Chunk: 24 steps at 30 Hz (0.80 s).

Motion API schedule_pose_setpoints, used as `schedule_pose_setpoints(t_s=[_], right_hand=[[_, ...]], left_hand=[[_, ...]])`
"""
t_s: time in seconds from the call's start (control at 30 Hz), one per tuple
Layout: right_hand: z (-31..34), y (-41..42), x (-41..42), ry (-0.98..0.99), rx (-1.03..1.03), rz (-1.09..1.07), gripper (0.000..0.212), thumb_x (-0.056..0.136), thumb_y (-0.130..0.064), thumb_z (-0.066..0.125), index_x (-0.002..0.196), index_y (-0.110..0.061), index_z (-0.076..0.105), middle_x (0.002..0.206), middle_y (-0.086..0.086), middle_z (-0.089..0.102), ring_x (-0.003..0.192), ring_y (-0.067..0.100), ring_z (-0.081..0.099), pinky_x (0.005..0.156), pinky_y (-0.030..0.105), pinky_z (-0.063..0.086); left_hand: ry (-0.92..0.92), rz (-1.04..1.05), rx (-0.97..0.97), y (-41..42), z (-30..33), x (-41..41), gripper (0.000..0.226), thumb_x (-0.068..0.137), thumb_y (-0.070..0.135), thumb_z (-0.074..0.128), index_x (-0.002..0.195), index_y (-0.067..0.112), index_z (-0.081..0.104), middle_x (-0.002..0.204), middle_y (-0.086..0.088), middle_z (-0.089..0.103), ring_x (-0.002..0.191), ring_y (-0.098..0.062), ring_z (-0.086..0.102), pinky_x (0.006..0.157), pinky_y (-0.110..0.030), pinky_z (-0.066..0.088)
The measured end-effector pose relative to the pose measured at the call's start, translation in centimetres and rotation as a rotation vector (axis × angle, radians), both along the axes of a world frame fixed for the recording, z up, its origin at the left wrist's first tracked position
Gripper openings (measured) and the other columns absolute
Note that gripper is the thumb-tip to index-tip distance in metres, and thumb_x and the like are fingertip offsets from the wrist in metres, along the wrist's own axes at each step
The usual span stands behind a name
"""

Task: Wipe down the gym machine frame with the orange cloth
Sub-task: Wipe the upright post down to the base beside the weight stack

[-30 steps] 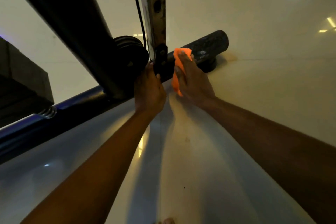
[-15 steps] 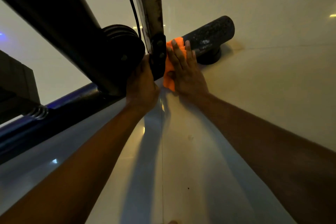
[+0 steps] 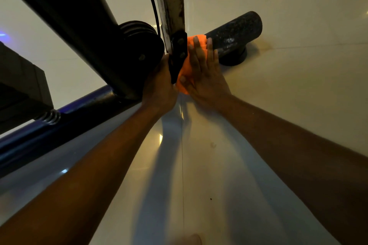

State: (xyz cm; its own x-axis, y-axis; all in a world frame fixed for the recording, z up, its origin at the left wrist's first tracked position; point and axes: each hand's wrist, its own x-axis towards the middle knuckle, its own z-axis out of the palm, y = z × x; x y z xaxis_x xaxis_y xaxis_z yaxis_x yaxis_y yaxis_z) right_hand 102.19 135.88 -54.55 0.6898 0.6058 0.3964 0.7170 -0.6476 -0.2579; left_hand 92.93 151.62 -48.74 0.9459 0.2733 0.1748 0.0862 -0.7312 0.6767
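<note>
Your right hand [image 3: 207,77] pressed the bunched orange cloth [image 3: 186,65] flat-fingered against the black frame bracket [image 3: 177,53].
Your left hand [image 3: 159,85] sat half hidden behind that bracket; its grip couldn't be made out.

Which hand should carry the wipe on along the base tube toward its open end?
Right. The right hand already presses the orange cloth flat on the base tube beside the bracket. The left hand holds no cloth and sits behind the bracket.

The left hand's [image 3: 159,85] fingers are hidden behind the black bolted metal bracket [image 3: 178,53], which also covers the crumpled orange cloth's [image 3: 186,67] left edge.
</note>
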Motion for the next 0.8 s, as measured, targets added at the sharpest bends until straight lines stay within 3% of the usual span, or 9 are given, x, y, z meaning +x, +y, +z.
schedule_pose_setpoints(t_s=[0.17,0.3,0.43,0.47,0.53,0.63,0.73,0.8], right_hand=[[-0.1,2.1,-1.6,0.068,0.086,-0.150,0.087,0.112,-0.053,0.044,0.172,-0.002,0.007,0.180,0.022,0.002,0.164,0.053,-0.007,0.132,0.067,0.007],[-0.3,-0.2,-0.1,-0.106,-0.055,-0.056,0.085,0.113,-0.056,0.044,0.173,-0.007,0.009,0.181,0.018,0.006,0.166,0.047,0.002,0.132,0.067,0.009],[-0.3,-2.6,1.4,-0.095,-0.103,-0.146,0.083,0.113,-0.050,0.042,0.174,-0.014,-0.001,0.183,0.012,0.000,0.168,0.042,-0.002,0.132,0.066,0.011],[-0.1,-2.1,1.0,-0.031,-0.046,-0.164,0.080,0.114,-0.051,0.037,0.174,-0.014,0.000,0.183,0.012,0.001,0.167,0.043,-0.003,0.132,0.065,0.012],[0.6,-0.2,-0.3,0.092,0.089,-0.165,0.074,0.115,-0.050,0.031,0.174,-0.012,0.005,0.182,0.013,0.001,0.166,0.046,-0.007,0.133,0.065,0.010],[1.2,1.3,-0.9,0.094,0.065,-0.091,0.069,0.116,-0.045,0.024,0.174,-0.012,0.009,0.183,0.011,0.000,0.165,0.048,-0.010,0.133,0.066,0.007],[1.3,-1.0,1.4,-0.087,-0.079,-0.019,0.065,0.117,-0.042,0.026,0.174,-0.011,0.017,0.182,0.013,0.012,0.167,0.045,0.004,0.132,0.064,0.013],[1.9,-2.7,3.1,-0.109,-0.086,-0.026,0.064,0.117,-0.044,0.022,0.173,-0.012,0.022,0.181,0.015,0.014,0.167,0.043,0.009,0.132,0.065,0.014]], left_hand=[[-0.016,0.052,0.011,-0.4,-0.3,0.2,0.055,0.103,0.056,0.047,0.144,0.021,0.053,0.122,-0.003,0.065,0.109,-0.020,0.066,0.093,-0.048,0.060],[0.010,0.092,0.048,-1.2,0.5,-0.3,0.079,0.086,0.054,0.039,0.153,0.014,0.047,0.139,-0.009,0.061,0.128,-0.025,0.061,0.106,-0.043,0.055],[0.028,0.115,0.095,-1.4,0.2,-0.5,0.077,0.086,0.007,0.065,0.159,0.012,0.040,0.144,-0.014,0.056,0.133,-0.032,0.057,0.108,-0.051,0.054],[0.032,0.118,0.087,-1.5,0.4,-0.5,0.077,0.087,0.008,0.064,0.160,0.012,0.040,0.145,-0.014,0.056,0.133,-0.032,0.057,0.108,-0.051,0.054],[0.028,0.122,0.068,-1.9,1.0,-0.6,0.078,0.086,0.036,0.049,0.160,0.011,0.041,0.145,-0.015,0.057,0.134,-0.033,0.057,0.109,-0.050,0.053],[0.031,0.121,0.084,-2.1,0.9,-0.7,0.098,0.076,0.055,0.026,0.161,0.010,0.040,0.153,-0.015,0.053,0.142,-0.033,0.052,0.115,-0.049,0.048],[0.053,0.163,0.192,-2.3,-0.4,-0.5,0.078,0.100,0.042,0.048,0.166,0.006,0.029,0.167,-0.018,0.040,0.154,-0.037,0.038,0.126,-0.050,0.034],[0.053,0.212,0.259,-2.7,-1.1,0.0,0.076,0.106,0.035,0.058,0.168,0.004,0.025,0.171,-0.018,0.033,0.159,-0.037,0.031,0.129,-0.048,0.025]])
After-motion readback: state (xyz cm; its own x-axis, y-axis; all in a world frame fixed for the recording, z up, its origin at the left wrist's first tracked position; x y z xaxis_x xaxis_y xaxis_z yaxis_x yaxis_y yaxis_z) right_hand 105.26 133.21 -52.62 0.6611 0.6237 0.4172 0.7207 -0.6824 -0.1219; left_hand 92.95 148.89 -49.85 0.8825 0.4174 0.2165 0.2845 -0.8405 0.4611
